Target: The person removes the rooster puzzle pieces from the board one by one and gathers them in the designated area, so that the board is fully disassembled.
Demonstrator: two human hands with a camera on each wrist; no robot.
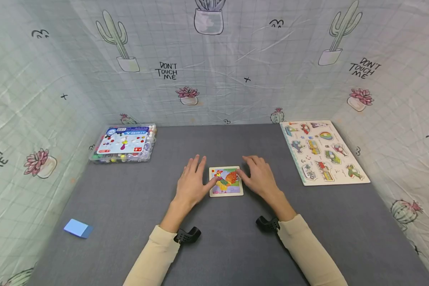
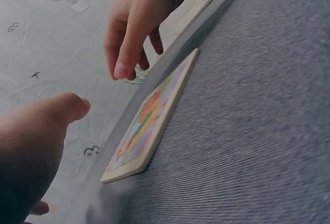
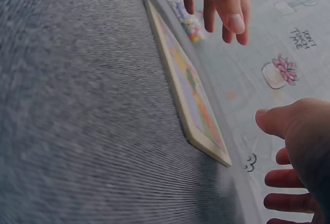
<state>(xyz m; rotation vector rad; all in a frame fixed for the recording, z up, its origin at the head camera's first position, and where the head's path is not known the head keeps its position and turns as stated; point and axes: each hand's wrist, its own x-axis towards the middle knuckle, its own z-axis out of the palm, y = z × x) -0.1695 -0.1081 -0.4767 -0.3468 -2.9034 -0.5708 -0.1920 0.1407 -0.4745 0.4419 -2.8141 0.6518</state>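
A small square puzzle (image 1: 226, 188) with a colourful rooster picture and a pale wooden border lies flat on the grey table. My left hand (image 1: 192, 183) hovers at its left side, fingers extended and thumb reaching over the picture's edge. On the other side is my right hand (image 1: 262, 178), its fingers loosely bent and its thumb over the puzzle's right border. Both wrist views show a gap between the hands and the puzzle (image 2: 149, 121); neither hand holds anything. In the right wrist view the puzzle (image 3: 191, 90) stands out whole against the cloth.
A clear plastic box (image 1: 123, 143) of coloured beads with a printed label stands at the back left. At the back right lies a large picture board (image 1: 323, 153) with several shaped pieces. A blue block (image 1: 78, 228) sits at the left front. Printed cloth (image 1: 214, 71) walls the table.
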